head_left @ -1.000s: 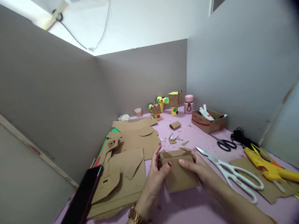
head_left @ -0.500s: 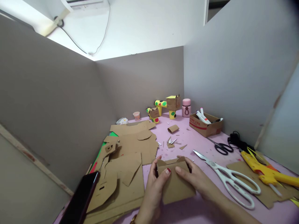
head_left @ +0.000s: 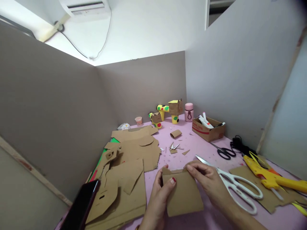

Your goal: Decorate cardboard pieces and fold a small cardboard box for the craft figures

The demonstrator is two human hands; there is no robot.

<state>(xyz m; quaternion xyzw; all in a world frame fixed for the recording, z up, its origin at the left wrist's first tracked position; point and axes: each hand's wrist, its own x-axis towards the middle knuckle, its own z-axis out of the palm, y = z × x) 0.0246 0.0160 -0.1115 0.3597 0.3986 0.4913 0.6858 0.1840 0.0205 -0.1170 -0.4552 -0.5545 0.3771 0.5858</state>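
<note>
Grey partitions [head_left: 144,86] around a pink tabletop [head_left: 182,127], white wall [head_left: 153,28] beyond

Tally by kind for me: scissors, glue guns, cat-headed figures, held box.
White-handled scissors, black-handled scissors: 2
Hot glue gun: 1
Small cat-headed figure, large cat-headed figure: 2
Eared cardboard box, held: 1
Total: 6
</note>
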